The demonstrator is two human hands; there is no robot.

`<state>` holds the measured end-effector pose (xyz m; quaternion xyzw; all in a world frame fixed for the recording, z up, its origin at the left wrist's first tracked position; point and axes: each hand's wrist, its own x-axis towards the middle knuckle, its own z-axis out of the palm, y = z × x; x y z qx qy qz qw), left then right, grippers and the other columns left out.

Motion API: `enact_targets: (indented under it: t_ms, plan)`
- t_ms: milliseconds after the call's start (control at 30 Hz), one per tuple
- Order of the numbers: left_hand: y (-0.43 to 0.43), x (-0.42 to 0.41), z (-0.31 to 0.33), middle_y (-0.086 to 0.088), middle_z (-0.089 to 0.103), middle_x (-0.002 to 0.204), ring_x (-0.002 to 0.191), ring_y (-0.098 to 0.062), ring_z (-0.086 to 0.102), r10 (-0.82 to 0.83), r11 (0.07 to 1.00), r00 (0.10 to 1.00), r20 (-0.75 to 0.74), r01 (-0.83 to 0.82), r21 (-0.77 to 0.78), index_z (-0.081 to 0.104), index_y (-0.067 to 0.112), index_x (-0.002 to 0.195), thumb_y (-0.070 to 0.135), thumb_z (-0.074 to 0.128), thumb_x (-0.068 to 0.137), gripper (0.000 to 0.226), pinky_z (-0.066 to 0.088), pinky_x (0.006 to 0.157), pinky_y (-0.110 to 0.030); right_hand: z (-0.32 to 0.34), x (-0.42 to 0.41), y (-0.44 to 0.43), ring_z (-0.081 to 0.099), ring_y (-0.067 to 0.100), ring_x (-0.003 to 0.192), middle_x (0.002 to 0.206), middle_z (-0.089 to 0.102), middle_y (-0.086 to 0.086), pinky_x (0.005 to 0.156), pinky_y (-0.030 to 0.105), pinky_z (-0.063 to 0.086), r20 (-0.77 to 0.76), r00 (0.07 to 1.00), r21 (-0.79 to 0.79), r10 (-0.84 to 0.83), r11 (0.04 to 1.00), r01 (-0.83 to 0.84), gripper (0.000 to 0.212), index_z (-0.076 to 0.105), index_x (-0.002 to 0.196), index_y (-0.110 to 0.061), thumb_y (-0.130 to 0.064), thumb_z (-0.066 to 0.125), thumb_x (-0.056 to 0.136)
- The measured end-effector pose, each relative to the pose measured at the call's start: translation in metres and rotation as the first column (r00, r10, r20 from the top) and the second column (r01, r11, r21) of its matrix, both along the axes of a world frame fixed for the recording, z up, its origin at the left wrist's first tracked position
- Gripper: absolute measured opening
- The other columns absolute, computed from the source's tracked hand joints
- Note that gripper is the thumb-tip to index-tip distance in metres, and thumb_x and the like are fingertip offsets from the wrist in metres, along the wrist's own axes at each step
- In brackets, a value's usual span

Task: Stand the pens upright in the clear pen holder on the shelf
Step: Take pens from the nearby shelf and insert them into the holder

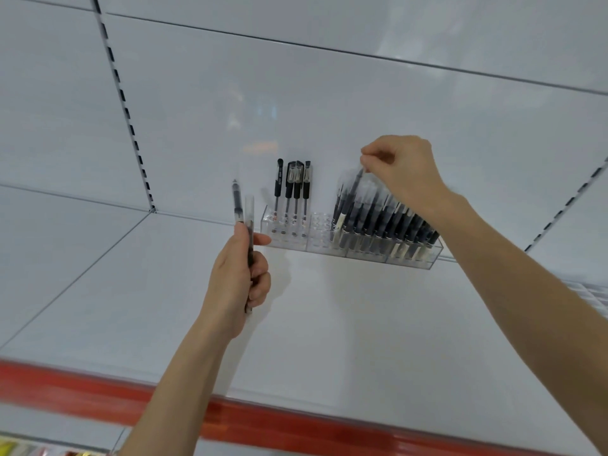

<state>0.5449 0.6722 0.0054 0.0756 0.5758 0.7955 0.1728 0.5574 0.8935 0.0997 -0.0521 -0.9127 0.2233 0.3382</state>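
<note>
A long clear pen holder (316, 246) stands at the back of the white shelf (362, 324) against the wall. Several black pens (292, 189) stand upright in its left end. Its right half is packed with several dark pens with clear caps (388, 222), leaning left. My right hand (401, 172) pinches the top of one capped pen (353, 189) above that row. My left hand (240, 278) is to the left of the holder, closed around two clear-capped pens (241, 209) pointing up.
A red strip (263, 419) runs along the shelf's front edge. Slotted uprights (125, 106) mark the wall on the left and right. The holder's middle holes (320, 222) stand free. A wire grid (595, 294) shows at the far right.
</note>
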Motion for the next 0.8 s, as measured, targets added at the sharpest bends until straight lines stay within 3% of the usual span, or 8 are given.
enact_targets:
  t_ms: [100, 267, 400, 467, 533, 633, 700, 800]
  plan:
    - [0.002, 0.0, -0.003, 0.007, 0.033, 0.048, 0.032, -0.009, 0.024, -0.004, 0.999, 1.0, -0.031, 0.003, -0.036, 0.051, 0.016, 0.089, 0.034, 0.031, 0.099, 0.029, 0.015, 0.038, -0.016, -0.012, -0.003, 0.001, 0.058, 0.015, 0.084, 0.096, 0.069, 0.012, 0.081, 0.018, 0.042, 0.11, 0.994, 0.07, -0.009, 0.998, 0.001, 0.016, 0.068, 0.097, 0.001, -0.007, 0.058, 0.086]
    - [0.003, 0.003, -0.008, 0.006, 0.044, 0.06, 0.044, -0.01, 0.038, -0.046, 0.995, 0.977, -0.207, 0.026, -0.097, 0.058, 0.016, 0.097, 0.015, 0.044, 0.096, 0.015, 0.032, 0.042, -0.02, -0.025, -0.011, 0.004, 0.057, 0.029, 0.097, 0.1, 0.067, 0.015, 0.086, 0.031, 0.038, 0.183, 0.982, 0.316, -0.035, 0.949, -0.025, 0.017, 0.069, 0.093, -0.001, -0.01, 0.055, 0.089]
    - [0.003, 0.008, -0.007, 0.007, 0.06, 0.065, 0.046, -0.007, 0.044, -0.105, 0.99, 0.958, -0.267, 0.076, -0.12, 0.06, 0.01, 0.096, 0.011, 0.047, 0.094, 0.013, 0.039, 0.045, -0.018, -0.023, -0.011, 0.002, 0.054, 0.026, 0.106, 0.11, 0.065, 0.012, 0.089, 0.028, 0.036, 0.199, 0.98, 0.312, -0.017, 0.949, -0.047, 0.02, 0.069, 0.1, -0.005, -0.014, 0.055, 0.089]
    - [0.004, 0.01, -0.005, 0.003, 0.067, 0.071, 0.045, -0.006, 0.047, -0.13, 0.99, 0.958, -0.254, 0.109, -0.094, 0.06, 0.009, 0.1, 0.011, 0.048, 0.094, 0.013, 0.039, 0.043, -0.016, -0.02, -0.005, -0.005, 0.056, 0.016, 0.1, 0.107, 0.065, 0.005, 0.087, 0.019, 0.037, 0.102, 0.995, 0.165, -0.002, 0.986, -0.015, 0.021, 0.068, 0.104, -0.008, -0.016, 0.054, 0.09]
    - [0.005, 0.011, -0.004, 0.002, 0.07, 0.073, 0.044, -0.006, 0.047, -0.159, 0.987, 0.961, -0.227, 0.151, -0.054, 0.058, 0.007, 0.103, 0.013, 0.048, 0.093, 0.015, 0.039, 0.043, -0.016, -0.015, 0.003, -0.016, 0.058, 0.005, 0.085, 0.097, 0.066, -0.003, 0.078, 0.011, 0.042, 0.027, 0.999, -0.101, 0.047, 0.994, -0.044, 0.019, 0.067, 0.103, -0.01, -0.019, 0.056, 0.09]
    - [0.009, 0.013, -0.002, 0.001, 0.071, 0.072, 0.041, -0.007, 0.044, -0.19, 0.981, 0.958, -0.217, 0.191, -0.016, 0.056, 0.006, 0.1, 0.014, 0.047, 0.093, 0.013, 0.037, 0.042, -0.016, -0.009, 0.012, -0.035, 0.066, 0.007, 0.075, 0.086, 0.069, -0.002, 0.071, 0.019, 0.054, 0.134, 0.962, -0.46, 0.238, 0.875, -0.152, 0.015, 0.064, 0.095, -0.017, -0.028, 0.061, 0.086]
    - [0.012, 0.013, -0.002, 0.0, 0.07, 0.07, 0.042, -0.008, 0.042, -0.195, 0.98, 0.956, -0.22, 0.199, -0.007, 0.055, 0.007, 0.098, 0.014, 0.047, 0.094, 0.012, 0.036, 0.042, -0.017, -0.009, 0.017, -0.042, 0.069, 0.01, 0.071, 0.079, 0.071, 0.0, 0.07, 0.025, 0.056, 0.2, 0.92, -0.573, 0.336, 0.802, -0.168, 0.014, 0.063, 0.092, -0.017, -0.027, 0.065, 0.082]
    - [0.014, 0.013, -0.002, 0.002, 0.068, 0.07, 0.043, -0.009, 0.042, -0.195, 0.98, 0.952, -0.234, 0.196, -0.021, 0.056, 0.008, 0.099, 0.014, 0.046, 0.094, 0.013, 0.036, 0.043, -0.018, -0.013, 0.02, -0.049, 0.069, 0.011, 0.067, 0.067, 0.071, -0.001, 0.067, 0.022, 0.057, 0.218, 0.886, -0.621, 0.409, 0.758, -0.197, 0.005, 0.065, 0.084, -0.015, -0.015, 0.068, 0.08]
